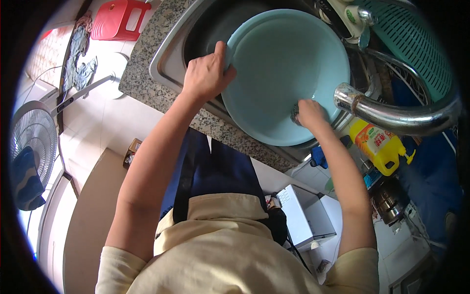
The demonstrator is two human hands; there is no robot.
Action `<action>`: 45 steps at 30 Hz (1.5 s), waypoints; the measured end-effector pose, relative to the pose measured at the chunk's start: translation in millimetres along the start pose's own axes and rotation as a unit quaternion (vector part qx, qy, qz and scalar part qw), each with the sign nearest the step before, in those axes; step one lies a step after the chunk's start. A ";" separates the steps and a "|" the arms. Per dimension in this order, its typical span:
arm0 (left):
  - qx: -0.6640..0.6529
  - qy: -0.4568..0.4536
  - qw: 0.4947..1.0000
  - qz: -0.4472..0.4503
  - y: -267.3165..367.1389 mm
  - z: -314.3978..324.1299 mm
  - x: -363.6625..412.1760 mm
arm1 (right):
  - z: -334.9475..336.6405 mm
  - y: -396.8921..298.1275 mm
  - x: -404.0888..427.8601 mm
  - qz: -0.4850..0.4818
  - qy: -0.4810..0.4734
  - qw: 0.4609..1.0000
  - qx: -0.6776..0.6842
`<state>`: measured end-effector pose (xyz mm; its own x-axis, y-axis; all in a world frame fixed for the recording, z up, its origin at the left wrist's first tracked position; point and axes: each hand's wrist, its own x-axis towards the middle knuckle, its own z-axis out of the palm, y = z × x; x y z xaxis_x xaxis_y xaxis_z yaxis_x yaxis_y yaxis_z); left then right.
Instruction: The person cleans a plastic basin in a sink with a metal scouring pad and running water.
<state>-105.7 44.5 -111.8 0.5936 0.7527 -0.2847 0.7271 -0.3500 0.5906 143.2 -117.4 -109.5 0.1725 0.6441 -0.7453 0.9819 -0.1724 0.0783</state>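
Note:
A large pale blue-green plastic basin [286, 55] rests over a stainless steel sink [165, 68], covering much of it. My left hand [207, 71] grips the basin's left rim, thumb on the inner side. Inside the basin, low and to the right, my right hand [312, 114] presses a dark steel wool scourer [295, 114] against the inner wall; the fingers partly hide it. The curved chrome faucet spout [389, 110] reaches in from the right, its end over the basin's right rim.
Speckled granite countertop [141, 62] frames the sink. Right of it are a yellow pump bottle [378, 147] of detergent and a green perforated plastic basket [407, 44]. On the left stand a pedestal fan [35, 143] and a red plastic stool [115, 22]. A white open box [297, 213] lies below.

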 end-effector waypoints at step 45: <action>-0.029 0.002 0.999 0.026 5.7 2.4 4.7 | 48.8 23.8 34.5 0.068 0.097 0.991 -0.059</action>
<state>-98.0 44.7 -111.7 0.6284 0.7365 -0.2504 0.6744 -0.3553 0.6473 168.7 -135.7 -165.6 0.3044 0.7546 -0.5814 0.9488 -0.1862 0.2552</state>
